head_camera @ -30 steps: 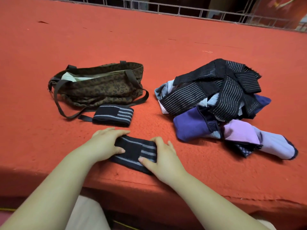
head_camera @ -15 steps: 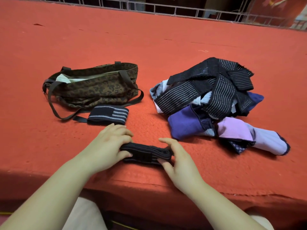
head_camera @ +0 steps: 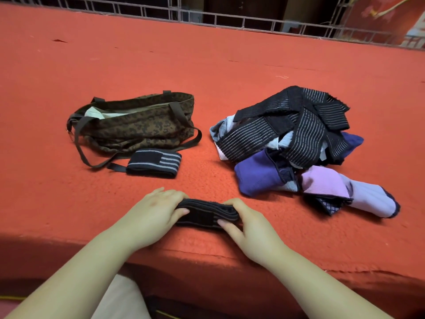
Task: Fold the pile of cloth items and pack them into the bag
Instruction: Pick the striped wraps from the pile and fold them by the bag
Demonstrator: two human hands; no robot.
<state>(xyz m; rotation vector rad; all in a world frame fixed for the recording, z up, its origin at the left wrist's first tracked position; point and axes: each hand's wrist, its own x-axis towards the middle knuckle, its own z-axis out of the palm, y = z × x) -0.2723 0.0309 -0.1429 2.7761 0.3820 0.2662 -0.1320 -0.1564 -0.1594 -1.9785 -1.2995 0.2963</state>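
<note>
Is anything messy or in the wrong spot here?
The pile on the right is a tangled heap of unfolded cloths. One folded band lies in front of the bag, on its strap, not inside. Nothing looks torn or spilled.

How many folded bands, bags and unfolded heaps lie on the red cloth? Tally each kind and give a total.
Folded bands: 2, one gripped by the left hand and right hand, one by the bag
Bags: 1
Heaps: 1
Total: 4
</note>
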